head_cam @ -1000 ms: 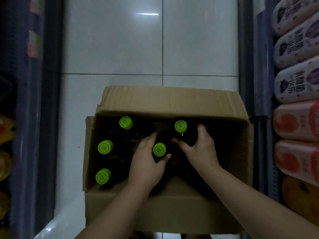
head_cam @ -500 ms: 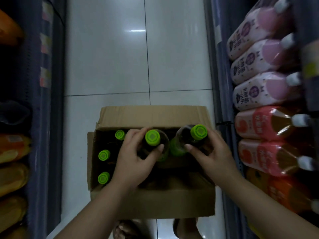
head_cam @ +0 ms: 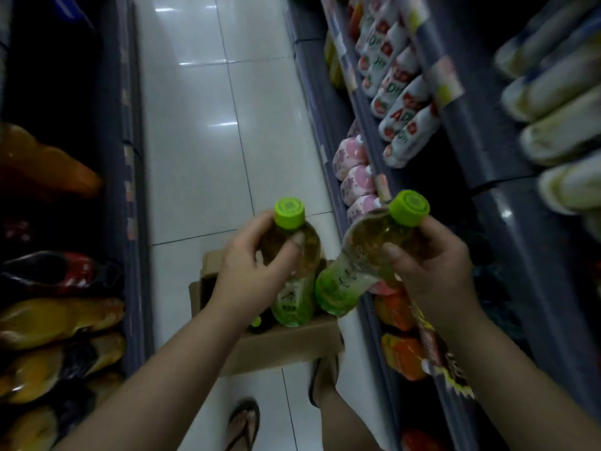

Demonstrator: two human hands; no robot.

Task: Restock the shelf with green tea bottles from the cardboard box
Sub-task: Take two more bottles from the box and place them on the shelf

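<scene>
I hold two green tea bottles above the open cardboard box [head_cam: 286, 348] on the floor. My left hand [head_cam: 247, 271] grips one green tea bottle [head_cam: 294, 288] around its shoulder, lime cap up. My right hand [head_cam: 432, 265] grips the other green tea bottle [head_cam: 351, 275], tilted with its cap toward the right shelf [head_cam: 507, 242]. One more lime cap [head_cam: 256, 321] shows inside the box, mostly hidden by my left forearm.
Shelves line both sides of a narrow aisle with white floor tiles [head_cam: 208, 141]. The right shelf holds pink, white and orange drink bottles [head_cam: 400, 102]. The left shelf holds orange and dark bottles [head_cam: 58, 320]. My feet in sandals [head_cam: 244, 424] stand behind the box.
Both hands have lifted their bottles out of the box and well above it. The view has tilted up along the aisle, and the right bottle now leans toward the right shelf.
</scene>
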